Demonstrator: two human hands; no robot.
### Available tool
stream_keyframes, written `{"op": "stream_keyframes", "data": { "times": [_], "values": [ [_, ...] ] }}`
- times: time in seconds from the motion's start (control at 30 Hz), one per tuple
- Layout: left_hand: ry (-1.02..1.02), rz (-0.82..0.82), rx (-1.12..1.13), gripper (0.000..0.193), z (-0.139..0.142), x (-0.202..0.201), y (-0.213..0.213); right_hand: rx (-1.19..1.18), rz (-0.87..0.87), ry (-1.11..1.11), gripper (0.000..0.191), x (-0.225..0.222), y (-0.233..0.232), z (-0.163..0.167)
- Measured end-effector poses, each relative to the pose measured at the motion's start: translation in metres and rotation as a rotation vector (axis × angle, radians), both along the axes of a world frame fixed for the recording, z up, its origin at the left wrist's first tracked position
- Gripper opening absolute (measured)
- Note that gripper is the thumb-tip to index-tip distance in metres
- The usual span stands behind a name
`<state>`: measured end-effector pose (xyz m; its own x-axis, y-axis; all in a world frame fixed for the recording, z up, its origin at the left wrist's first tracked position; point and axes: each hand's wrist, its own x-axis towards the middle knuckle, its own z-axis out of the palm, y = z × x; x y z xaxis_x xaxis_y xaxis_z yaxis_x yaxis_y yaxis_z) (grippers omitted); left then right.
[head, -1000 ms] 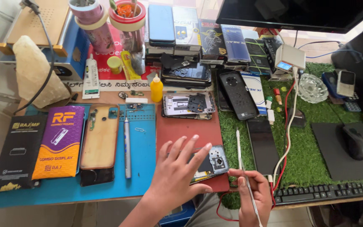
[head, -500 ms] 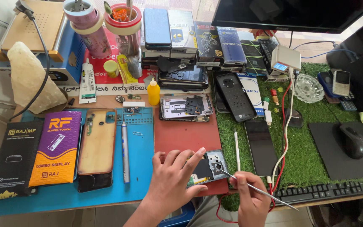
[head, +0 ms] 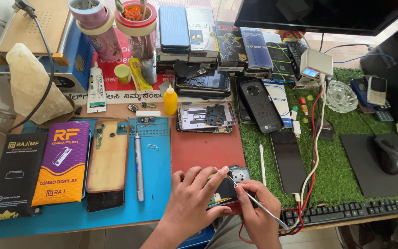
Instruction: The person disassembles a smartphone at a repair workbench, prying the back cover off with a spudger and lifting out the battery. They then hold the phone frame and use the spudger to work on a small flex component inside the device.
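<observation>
My left hand (head: 191, 196) lies over an opened phone (head: 235, 180) on the red mat (head: 206, 147) near the table's front edge, fingers spread and pressing it down. Beside it, my right hand (head: 260, 216) grips thin metal tweezers (head: 254, 201), whose tip touches the phone's inside near the camera cutout. Most of the phone is hidden under both hands.
A blue work mat (head: 155, 161) holds a gold back cover (head: 109, 154), a screwdriver (head: 138, 166) and two display boxes (head: 63, 161). A phone frame (head: 206, 117) lies behind the red mat. On green turf lie a dark phone (head: 289, 161), a white spudger (head: 262, 159), cables (head: 316, 138), a keyboard (head: 342, 212) and a mouse (head: 389, 154).
My left hand has settled down onto the phone. My right hand swung the tweezers from upright to a slant, with the tip now on the phone.
</observation>
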<state>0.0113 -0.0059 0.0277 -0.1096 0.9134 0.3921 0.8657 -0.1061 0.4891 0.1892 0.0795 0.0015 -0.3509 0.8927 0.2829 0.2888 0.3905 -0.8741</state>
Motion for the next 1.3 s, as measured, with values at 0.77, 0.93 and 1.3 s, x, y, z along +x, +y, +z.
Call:
{"op": "stream_keyframes", "data": {
  "times": [0.77, 0.93, 1.3],
  "values": [
    [-0.011, 0.005, -0.012, 0.092, 0.004, 0.0, 0.0, 0.258, -0.022, -0.046, 0.008, -0.014, -0.008, 0.0],
    [-0.022, 0.006, -0.021, 0.094, 0.003, 0.001, 0.0, 0.377, -0.038, -0.056, 0.01, -0.018, -0.014, -0.002],
    [0.006, 0.019, -0.031, 0.096, -0.002, 0.001, 0.001, 0.591, -0.068, -0.066, 0.013, -0.024, -0.02, -0.013]
  ]
}}
